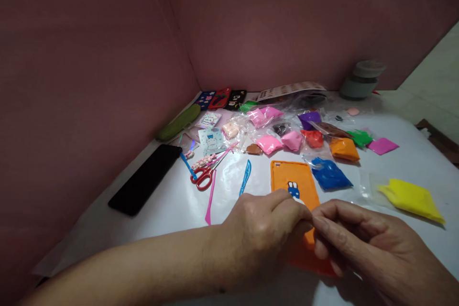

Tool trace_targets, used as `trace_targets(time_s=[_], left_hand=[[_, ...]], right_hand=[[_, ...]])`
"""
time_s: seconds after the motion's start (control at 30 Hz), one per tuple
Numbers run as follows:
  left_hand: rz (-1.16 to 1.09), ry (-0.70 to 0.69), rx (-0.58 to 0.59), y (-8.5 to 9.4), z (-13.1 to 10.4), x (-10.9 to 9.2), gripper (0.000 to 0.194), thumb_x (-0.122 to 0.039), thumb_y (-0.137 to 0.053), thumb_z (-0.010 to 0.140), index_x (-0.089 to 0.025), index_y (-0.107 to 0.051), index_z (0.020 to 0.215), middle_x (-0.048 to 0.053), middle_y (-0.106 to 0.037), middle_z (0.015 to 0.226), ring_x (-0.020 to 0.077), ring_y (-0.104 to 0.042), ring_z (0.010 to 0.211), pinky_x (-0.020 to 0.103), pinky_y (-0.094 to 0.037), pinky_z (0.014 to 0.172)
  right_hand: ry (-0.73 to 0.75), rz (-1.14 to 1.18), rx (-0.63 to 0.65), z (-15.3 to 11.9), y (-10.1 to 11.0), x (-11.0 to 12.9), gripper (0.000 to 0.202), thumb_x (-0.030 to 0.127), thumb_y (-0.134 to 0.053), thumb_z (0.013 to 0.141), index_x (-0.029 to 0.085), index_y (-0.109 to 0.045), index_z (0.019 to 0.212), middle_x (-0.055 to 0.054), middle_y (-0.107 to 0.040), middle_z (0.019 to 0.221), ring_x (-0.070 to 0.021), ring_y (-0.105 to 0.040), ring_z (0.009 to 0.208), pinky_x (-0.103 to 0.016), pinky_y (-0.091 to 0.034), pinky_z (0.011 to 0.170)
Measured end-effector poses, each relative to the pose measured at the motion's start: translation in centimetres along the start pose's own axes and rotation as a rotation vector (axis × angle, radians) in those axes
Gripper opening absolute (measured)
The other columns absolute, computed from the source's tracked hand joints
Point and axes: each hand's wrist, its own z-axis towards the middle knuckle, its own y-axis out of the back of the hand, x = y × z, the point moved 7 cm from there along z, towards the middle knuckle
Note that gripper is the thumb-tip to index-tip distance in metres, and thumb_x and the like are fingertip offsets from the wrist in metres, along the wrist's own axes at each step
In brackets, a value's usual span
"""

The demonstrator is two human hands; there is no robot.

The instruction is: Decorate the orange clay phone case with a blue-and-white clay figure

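Observation:
My left hand [268, 224] and my right hand [362, 244] meet at the fingertips, both pinched closed. Whatever lies between the fingers is too small or hidden to make out. Below them is an orange clay-covered phone case [301, 174], partly hidden by my hands. A blue and white rabbit-like figure [293, 190] decorates it, its lower part covered by my left hand. Left of the case lie a blue plastic modelling knife [245, 177] and a pink modelling tool [211, 198].
Red-handled scissors [203, 178] and a black phone [145, 179] lie to the left. Several bags of coloured clay, including blue [330, 174] and yellow [412, 198], spread behind and right. A green pouch [179, 123], decorated cases [219, 99] and a jar [362, 80] stand near the pink walls.

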Motion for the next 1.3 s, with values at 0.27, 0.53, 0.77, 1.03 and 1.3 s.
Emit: trace_targets(time_s=[0.27, 0.53, 0.77, 1.03, 1.3], left_hand=[[-0.211, 0.192, -0.026, 0.9, 0.9, 0.9, 0.011, -0.01, -0.057, 0.085, -0.01, -0.068, 0.082, 0.003, -0.066, 0.07, 0.0097, -0.057, 0.06, 0.019, -0.046, 0.057], [-1.053, 0.941, 0.274, -2.4, -0.3, 3.3, 0.011, -0.022, -0.062, 0.081, -0.013, -0.064, 0.076, -0.006, -0.052, 0.047, 0.0038, -0.046, 0.039, 0.013, -0.033, 0.04], [-1.086, 0.972, 0.312, -2.9, -0.9, 3.2, 0.016, -0.029, -0.064, 0.08, -0.013, -0.064, 0.078, -0.006, -0.052, 0.048, 0.0036, -0.043, 0.038, 0.014, -0.032, 0.041], [-1.193, 0.965, 0.304, -3.0, -1.0, 3.2, 0.02, -0.032, -0.066, 0.081, -0.012, -0.064, 0.08, -0.001, -0.058, 0.063, 0.0027, -0.047, 0.042, 0.014, -0.034, 0.043], [-0.998, 0.894, 0.071, -1.8, -0.5, 4.2, 0.01, -0.03, -0.073, 0.077, -0.02, -0.075, 0.079, -0.002, -0.06, 0.071, 0.0027, -0.044, 0.048, 0.016, -0.032, 0.044]], right_hand=[[0.032, 0.117, -0.097, -0.5, 0.4, 0.7, 0.038, 0.061, -0.067, 0.072, 0.024, -0.065, 0.077, 0.0, -0.058, 0.059, -0.0132, -0.05, 0.05, -0.023, -0.044, 0.046], [0.314, 0.009, -0.214, -1.3, 0.6, 2.7, 0.021, 0.046, -0.075, 0.07, 0.03, -0.076, 0.084, -0.008, -0.074, 0.087, -0.0276, -0.069, 0.076, -0.04, -0.059, 0.072], [0.37, -0.147, -0.23, -1.0, 1.2, 2.1, 0.016, 0.045, -0.069, 0.077, 0.034, -0.076, 0.085, -0.003, -0.076, 0.087, -0.0238, -0.072, 0.076, -0.03, -0.06, 0.066], [0.201, 0.156, -0.136, -0.7, 0.7, 0.6, 0.032, 0.05, -0.072, 0.074, 0.028, -0.067, 0.096, -0.004, -0.071, 0.073, -0.0219, -0.068, 0.064, -0.03, -0.058, 0.056], [0.037, 0.307, 0.125, -0.4, -0.8, 1.6, 0.028, 0.047, -0.065, 0.084, 0.019, -0.067, 0.086, -0.001, -0.066, 0.059, -0.0039, -0.05, 0.04, -0.012, -0.03, 0.036]])
